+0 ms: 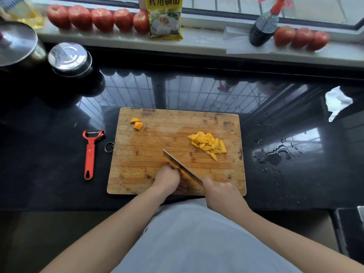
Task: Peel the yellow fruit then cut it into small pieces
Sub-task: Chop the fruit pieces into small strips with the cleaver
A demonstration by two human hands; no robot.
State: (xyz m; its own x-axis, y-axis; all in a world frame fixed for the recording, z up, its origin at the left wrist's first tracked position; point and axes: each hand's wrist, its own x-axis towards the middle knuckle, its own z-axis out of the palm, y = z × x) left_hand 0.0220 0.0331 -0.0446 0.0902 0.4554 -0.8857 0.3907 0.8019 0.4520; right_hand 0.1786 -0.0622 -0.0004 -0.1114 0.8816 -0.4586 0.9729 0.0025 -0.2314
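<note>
While fingers (220, 191) grip, steel knife (182, 167) meets fruit (179, 170).

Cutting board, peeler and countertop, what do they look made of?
Cutting board: wood, matte, with visible strips and dark knife scores. Peeler: apparently red plastic, smooth handle, grey metal blade. Countertop: likely polished black stone, mirroring the window grille.

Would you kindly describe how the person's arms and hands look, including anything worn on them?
Both forearms are bare, with no sleeves in view. The left hand and right hand wear no gloves, and no rings, watch or bracelet can be seen. A pale grey garment covers the body between the arms.
</note>
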